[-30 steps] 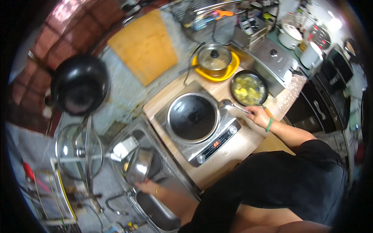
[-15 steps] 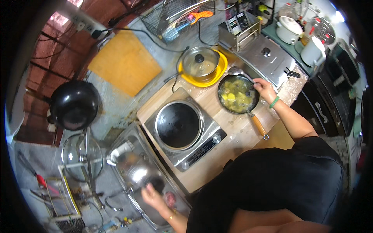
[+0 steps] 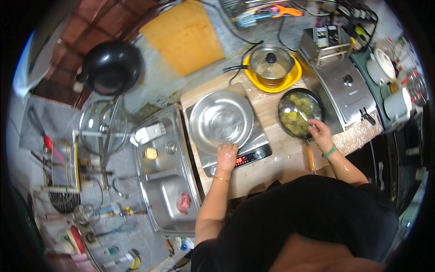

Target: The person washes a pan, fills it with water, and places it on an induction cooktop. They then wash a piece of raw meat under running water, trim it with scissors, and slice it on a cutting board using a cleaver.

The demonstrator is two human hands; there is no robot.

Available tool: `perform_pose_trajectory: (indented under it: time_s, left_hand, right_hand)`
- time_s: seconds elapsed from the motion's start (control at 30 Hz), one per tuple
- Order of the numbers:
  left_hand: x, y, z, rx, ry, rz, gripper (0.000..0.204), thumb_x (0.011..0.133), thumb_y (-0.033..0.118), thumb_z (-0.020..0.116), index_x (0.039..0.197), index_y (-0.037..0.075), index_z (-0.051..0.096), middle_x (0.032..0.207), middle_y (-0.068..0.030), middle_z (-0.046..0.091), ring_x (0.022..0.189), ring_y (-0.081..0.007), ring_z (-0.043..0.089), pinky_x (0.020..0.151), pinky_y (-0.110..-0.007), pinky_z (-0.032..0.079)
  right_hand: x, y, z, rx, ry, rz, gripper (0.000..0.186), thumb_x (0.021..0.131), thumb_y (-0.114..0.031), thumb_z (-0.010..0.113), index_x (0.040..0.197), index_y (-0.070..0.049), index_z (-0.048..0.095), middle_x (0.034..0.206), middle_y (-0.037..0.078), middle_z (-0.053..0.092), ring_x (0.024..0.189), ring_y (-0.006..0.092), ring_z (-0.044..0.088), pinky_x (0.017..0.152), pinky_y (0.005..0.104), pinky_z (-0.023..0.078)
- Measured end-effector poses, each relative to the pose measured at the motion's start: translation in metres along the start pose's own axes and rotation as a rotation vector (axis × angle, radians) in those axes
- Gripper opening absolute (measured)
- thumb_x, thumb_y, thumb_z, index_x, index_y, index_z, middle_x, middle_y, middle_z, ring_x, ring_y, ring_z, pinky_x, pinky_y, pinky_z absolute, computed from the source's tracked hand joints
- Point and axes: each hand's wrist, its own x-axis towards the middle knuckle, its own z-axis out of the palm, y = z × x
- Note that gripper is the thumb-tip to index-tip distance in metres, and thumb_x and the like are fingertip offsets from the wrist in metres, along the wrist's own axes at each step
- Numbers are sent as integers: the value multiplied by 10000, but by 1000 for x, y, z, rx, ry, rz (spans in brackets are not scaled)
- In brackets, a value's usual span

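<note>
A wide, shallow steel pan rests on the induction cooker, whose display glows red. My left hand is closed on the pan's near rim, just left of the display. To the right, a black frying pan with a wooden handle stands on the wooden board, with yellow pieces in liquid inside. My right hand grips the handle of a ladle, its bowl over the frying pan's contents. Whether the ladle's bowl touches the food, I cannot tell.
Behind the frying pan, a glass-lidded pot sits in a yellow basin. At left is a double sink holding a piece of raw meat. A black wok and a cutting board stand farther back.
The steel pan went from over the sink onto the cooker, carried by my left hand. The cooker's display lit up. My right hand shifted the ladle from the frying pan's far edge to over its contents.
</note>
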Motion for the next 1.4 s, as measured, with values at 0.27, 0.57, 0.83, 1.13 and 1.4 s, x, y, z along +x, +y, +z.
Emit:
perform_pose_trajectory:
  time_s: [0.27, 0.57, 0.83, 1.13, 1.4]
  left_hand:
    - [-93, -9, -39, 21, 164, -468, 519, 755, 277, 701, 1201, 60, 551, 1051, -112, 590, 1043, -313, 524, 941, -560, 368]
    - [-329, -61, -42, -230, 93, -1179, 276, 830, 223, 621, 996, 4, 642, 928, -190, 640, 907, -342, 605, 777, -453, 473]
    - [-139, -101, 7, -1613, 127, -1074, 422, 930, 283, 568, 1206, -36, 552, 1112, -118, 597, 928, -185, 608, 741, -293, 525]
    - [-35, -101, 12, -1721, 164, -1284, 147, 822, 73, 581, 941, -9, 558, 780, -86, 581, 628, -188, 596, 589, -310, 550]
    - [-227, -96, -68, -1611, 507, -1568, 222, 803, 84, 589, 992, -31, 598, 913, -88, 618, 720, -177, 601, 599, -288, 482]
  right_hand:
    - [-22, 7, 51, -192, -682, -97, 112, 823, -40, 636, 928, -3, 631, 703, 12, 568, 649, 94, 506, 596, 257, 435]
    - [-95, 43, 108, -392, -948, -350, 105, 774, -58, 601, 875, -37, 624, 714, 123, 590, 680, 309, 587, 635, 375, 474]
    - [-96, 79, 155, -952, -611, -414, 180, 775, -79, 538, 907, -44, 655, 911, 170, 629, 886, 355, 580, 813, 426, 469]
    - [-102, 21, 157, -772, -564, -393, 337, 788, -198, 619, 1086, -42, 601, 951, 162, 627, 916, 340, 566, 850, 428, 448]
    - [-90, -64, 207, -193, -912, -529, 150, 805, -107, 642, 926, -21, 661, 882, 163, 655, 831, 336, 627, 755, 389, 513]
